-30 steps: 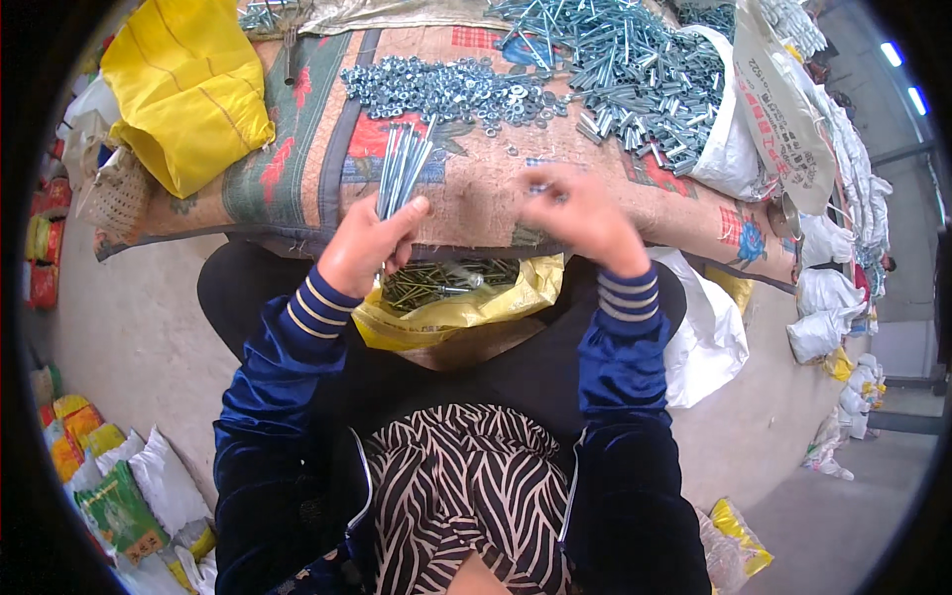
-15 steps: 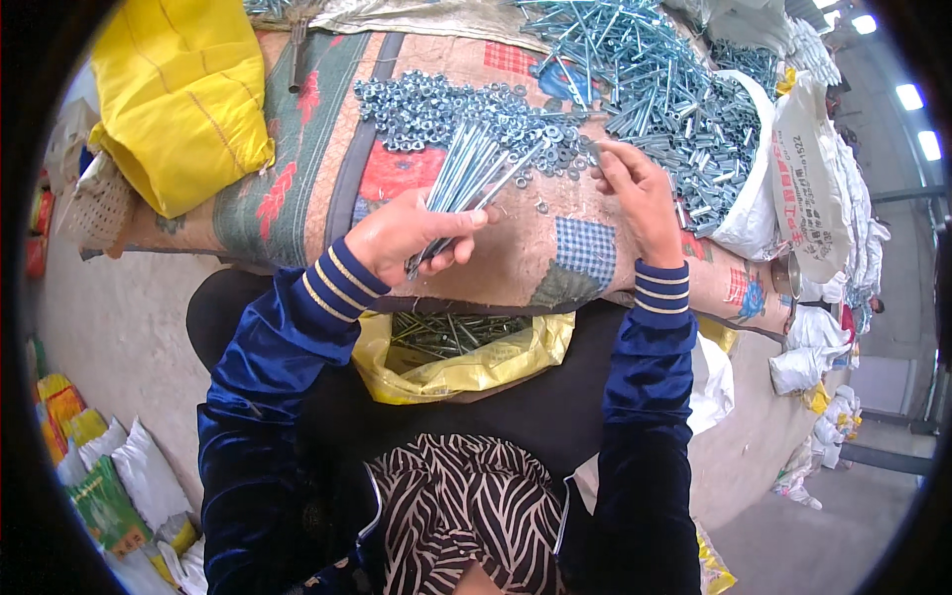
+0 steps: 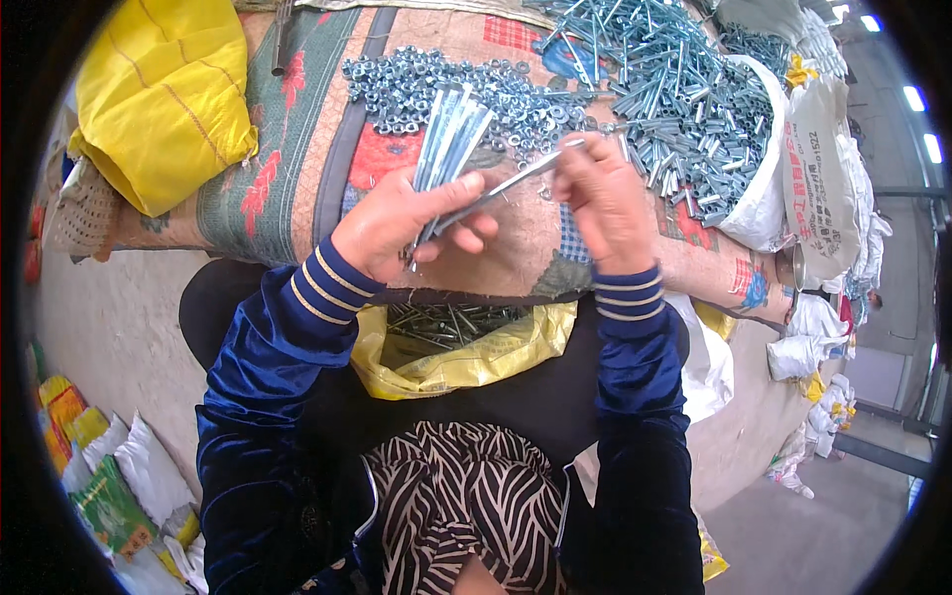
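Observation:
My left hand [image 3: 397, 223] is closed around a bundle of long silvery bolts [image 3: 448, 144], which fan upward past the thumb. One bolt [image 3: 521, 178] slants out of the bundle toward the right, and its far end meets the fingertips of my right hand [image 3: 607, 198]. Those fingers are pinched together at the bolt's end; anything small between them is hidden. Just beyond the hands lies a pile of small nuts [image 3: 426, 84], with flat washers [image 3: 555, 117] at its right side.
A patchwork cloth [image 3: 327, 129] covers the work surface. At the back right are heaped long bolts [image 3: 650, 59] and metal sleeves [image 3: 704, 149] in a white sack [image 3: 769, 188]. A yellow sack [image 3: 164, 99] lies left. An open yellow bag [image 3: 466, 375] with bolts sits at my lap.
My right hand has come from beside the washers leftward and nearer, to the end of one bolt. That bolt now leans apart from the bundle in my left hand.

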### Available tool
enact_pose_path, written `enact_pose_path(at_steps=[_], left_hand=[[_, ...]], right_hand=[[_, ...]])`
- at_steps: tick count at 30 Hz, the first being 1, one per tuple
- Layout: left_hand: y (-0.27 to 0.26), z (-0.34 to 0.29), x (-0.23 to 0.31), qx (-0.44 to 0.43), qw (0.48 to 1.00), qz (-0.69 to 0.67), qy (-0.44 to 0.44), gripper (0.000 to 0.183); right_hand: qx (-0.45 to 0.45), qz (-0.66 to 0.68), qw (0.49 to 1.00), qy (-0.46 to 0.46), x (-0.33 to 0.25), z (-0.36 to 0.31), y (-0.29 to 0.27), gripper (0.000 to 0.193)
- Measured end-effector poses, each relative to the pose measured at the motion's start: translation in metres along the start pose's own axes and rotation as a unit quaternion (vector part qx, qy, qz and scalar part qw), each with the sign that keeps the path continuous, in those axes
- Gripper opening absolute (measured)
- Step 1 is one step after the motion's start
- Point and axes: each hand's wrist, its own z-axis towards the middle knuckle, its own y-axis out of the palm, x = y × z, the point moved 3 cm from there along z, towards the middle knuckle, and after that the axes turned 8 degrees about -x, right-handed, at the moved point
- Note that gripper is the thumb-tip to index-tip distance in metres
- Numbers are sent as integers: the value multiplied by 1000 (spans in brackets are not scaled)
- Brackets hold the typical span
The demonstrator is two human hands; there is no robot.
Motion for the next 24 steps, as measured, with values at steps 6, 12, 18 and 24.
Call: enact_pose_path(at_steps=[6, 12, 18, 24], left_hand=[[-13, -6, -12, 27, 999, -19, -13, 28], [-15, -6, -10, 26, 999, -43, 22, 25], [-23, -20, 10, 25, 981, -140, 134, 26], [-41, -34, 30, 74, 961, -122, 236, 26]], right_hand=[[-177, -270, 946, 21, -10, -11, 59, 25], [151, -507, 837, -143, -6, 30, -40, 13], [159, -634, 736, -177, 1, 34, -37, 11], [111, -405, 907, -13, -11, 19, -58, 14]])
